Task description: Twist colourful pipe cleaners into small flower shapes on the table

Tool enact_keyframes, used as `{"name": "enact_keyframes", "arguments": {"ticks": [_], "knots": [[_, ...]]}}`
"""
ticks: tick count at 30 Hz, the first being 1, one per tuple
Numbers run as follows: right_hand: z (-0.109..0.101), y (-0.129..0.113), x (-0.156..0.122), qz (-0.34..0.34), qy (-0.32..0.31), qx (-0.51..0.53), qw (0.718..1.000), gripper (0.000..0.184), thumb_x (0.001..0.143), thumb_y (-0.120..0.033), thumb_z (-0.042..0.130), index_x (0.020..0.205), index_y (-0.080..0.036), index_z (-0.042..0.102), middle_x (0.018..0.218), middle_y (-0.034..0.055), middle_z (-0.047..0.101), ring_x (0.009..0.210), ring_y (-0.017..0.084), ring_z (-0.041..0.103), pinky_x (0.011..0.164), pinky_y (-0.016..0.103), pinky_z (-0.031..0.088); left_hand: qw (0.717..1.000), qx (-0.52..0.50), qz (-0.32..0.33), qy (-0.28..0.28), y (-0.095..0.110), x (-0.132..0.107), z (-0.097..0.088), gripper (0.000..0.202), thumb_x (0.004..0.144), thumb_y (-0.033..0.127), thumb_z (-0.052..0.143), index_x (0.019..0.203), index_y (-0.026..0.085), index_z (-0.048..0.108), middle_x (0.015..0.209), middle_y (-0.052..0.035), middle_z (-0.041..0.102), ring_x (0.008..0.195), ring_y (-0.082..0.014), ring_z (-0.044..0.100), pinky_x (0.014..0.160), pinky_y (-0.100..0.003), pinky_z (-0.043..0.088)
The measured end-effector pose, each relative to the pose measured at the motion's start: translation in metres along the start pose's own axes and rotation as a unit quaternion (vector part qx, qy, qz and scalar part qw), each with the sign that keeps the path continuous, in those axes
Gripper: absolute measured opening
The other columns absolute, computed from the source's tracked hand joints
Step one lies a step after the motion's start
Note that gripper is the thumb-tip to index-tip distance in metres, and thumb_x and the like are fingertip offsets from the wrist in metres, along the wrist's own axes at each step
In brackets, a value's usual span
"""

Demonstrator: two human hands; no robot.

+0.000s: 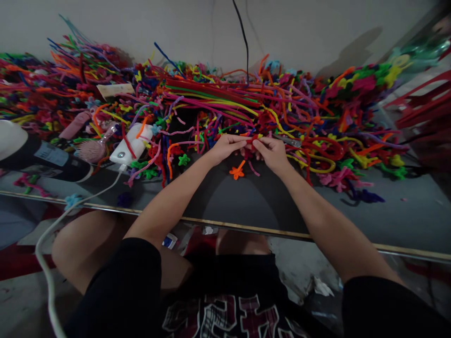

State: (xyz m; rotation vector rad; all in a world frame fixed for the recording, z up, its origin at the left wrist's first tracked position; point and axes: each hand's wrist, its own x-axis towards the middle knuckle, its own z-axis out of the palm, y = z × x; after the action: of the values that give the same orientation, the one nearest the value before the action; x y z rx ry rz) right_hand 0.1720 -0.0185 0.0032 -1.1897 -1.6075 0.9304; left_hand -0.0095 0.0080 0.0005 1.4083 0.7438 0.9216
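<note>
Between my two hands is a red pipe cleaner (251,140), pinched from both sides above the dark table. My left hand (228,146) has its thumb and forefinger closed on the left part of it. From the right, my right hand (273,152) grips it the same way, fingertips nearly meeting the left ones. Its exact shape is partly hidden by my fingers. Just below the hands lies an orange pipe-cleaner flower (237,172) with a short stem. A green pipe-cleaner flower (183,160) rests left of my left hand.
Long straight pipe cleaners (211,96) lie bundled atop a colourful heap along the wall. At left are a white power bank (132,144) with a cable, a pink hairbrush (92,149) and a dark bottle (38,155). The table's front edge (225,226) runs below my forearms.
</note>
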Motion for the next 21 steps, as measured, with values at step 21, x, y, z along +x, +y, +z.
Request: {"name": "enact_keyframes", "arguments": {"ticks": [21], "knots": [[-0.0015, -0.0068, -0.0037, -0.031, -0.031, -0.088, 0.995, 0.042, 0.076, -0.057, 0.062, 0.059, -0.018, 0.061, 0.047, -0.0013, 0.052, 0.046, 0.011, 0.045, 0.048, 0.026, 0.034, 1.000, 0.022, -0.015, 0.015, -0.0069, 0.0036, 0.0001, 0.030, 0.066, 0.025, 0.081, 0.088, 0.008, 0.070, 0.070, -0.0035, 0.070, 0.056, -0.0064, 0.060, 0.060, -0.023, 0.050]]}}
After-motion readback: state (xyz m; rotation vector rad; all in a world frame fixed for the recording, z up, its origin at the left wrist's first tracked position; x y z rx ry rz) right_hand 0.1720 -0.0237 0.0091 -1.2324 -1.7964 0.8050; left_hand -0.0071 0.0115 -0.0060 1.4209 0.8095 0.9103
